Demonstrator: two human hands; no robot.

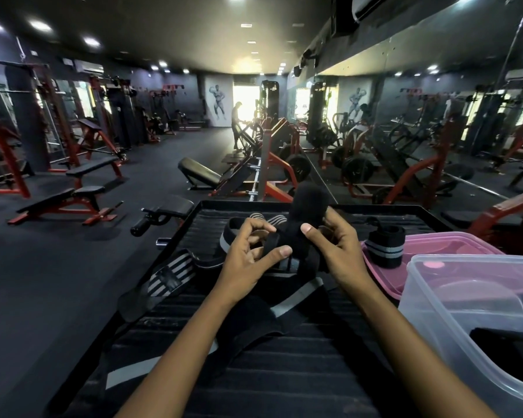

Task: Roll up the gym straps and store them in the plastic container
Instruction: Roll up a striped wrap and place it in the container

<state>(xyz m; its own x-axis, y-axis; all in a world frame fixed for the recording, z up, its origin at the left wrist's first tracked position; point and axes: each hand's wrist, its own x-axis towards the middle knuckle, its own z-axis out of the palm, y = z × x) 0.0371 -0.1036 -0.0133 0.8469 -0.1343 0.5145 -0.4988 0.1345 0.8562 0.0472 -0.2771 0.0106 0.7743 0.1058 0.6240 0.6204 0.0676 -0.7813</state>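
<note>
No words, brand names or numbers can be read anywhere in the view. The strap (166, 274) lying on the table (284, 381) carries a dark patch among its grey stripes, but any marking on it is too blurred to make out. The poster (219, 101) on the far wall shows only a drawn figure, with no lettering that can be told.
</note>
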